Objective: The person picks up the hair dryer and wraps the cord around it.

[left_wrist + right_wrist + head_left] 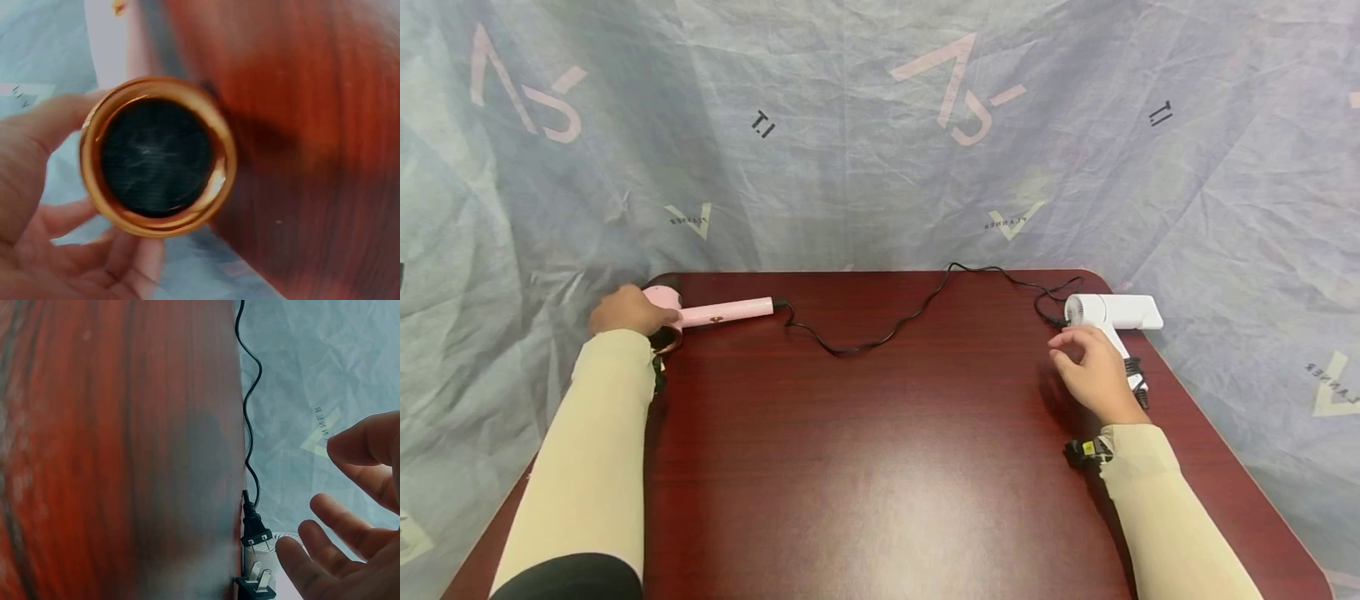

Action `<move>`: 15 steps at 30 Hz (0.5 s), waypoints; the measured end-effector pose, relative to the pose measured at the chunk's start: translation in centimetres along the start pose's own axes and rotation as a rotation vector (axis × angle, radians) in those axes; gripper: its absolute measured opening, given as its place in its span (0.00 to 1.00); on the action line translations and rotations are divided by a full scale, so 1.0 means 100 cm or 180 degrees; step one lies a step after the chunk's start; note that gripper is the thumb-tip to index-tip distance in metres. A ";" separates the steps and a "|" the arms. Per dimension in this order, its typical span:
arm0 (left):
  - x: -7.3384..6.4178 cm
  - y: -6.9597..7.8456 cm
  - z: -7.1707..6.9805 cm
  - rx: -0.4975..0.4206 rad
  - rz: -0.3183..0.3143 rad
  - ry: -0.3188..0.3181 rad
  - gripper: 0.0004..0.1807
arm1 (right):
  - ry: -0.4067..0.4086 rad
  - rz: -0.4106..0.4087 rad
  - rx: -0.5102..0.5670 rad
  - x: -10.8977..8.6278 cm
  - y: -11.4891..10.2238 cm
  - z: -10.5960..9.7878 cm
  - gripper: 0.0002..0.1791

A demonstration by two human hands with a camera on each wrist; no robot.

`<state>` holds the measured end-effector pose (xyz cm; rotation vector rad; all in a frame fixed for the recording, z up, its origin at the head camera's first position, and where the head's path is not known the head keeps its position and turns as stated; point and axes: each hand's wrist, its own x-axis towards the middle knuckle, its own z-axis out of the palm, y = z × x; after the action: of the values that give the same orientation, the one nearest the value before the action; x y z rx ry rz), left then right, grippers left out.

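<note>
Currently, the left hand [628, 311] is gripping the head of a pink hair dryer [730, 312] at ten o'clock on the table [865, 408]; the right hand [1096, 375] is holding nothing, its fingers curving loosely near a white hair dryer [1123, 312] at two. Things are seemingly only half done: the pink dryer's black cord [892, 336] is trailing loose toward two o'clock, while a second cord [1133, 365] is lying bunched at the white dryer's handle, apparently left to loosen. The reddish-brown table is gleaming toward six; printed grey cloth [850, 175] is hanging at twelve.

Printed grey cloth [850, 167], glossy reddish table [850, 417]
</note>
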<state>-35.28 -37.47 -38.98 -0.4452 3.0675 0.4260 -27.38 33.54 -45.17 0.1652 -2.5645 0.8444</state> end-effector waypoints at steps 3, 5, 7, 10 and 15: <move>-0.005 -0.002 -0.009 -0.0051 0.0102 -0.0275 0.45 | -0.0044 -0.0001 0.0015 0.000 -0.002 -0.001 0.06; -0.009 -0.002 -0.014 -0.0083 0.0116 -0.0463 0.46 | -0.0081 0.0004 0.0023 0.001 -0.003 -0.001 0.06; -0.012 -0.002 -0.018 -0.0077 0.0121 -0.0634 0.47 | -0.0119 0.0006 0.0024 0.001 -0.004 -0.001 0.06; -0.015 0.000 -0.023 -0.0012 0.0144 -0.0841 0.48 | -0.0183 0.0014 0.0009 0.002 -0.005 -0.002 0.07; -0.013 0.003 -0.022 0.0241 0.0233 -0.1232 0.52 | -0.0369 0.0005 0.0003 0.001 -0.004 -0.003 0.07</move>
<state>-34.09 -37.46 -36.71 -0.2167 2.7181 0.3481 -27.23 33.36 -44.69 0.2186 -2.6719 0.8601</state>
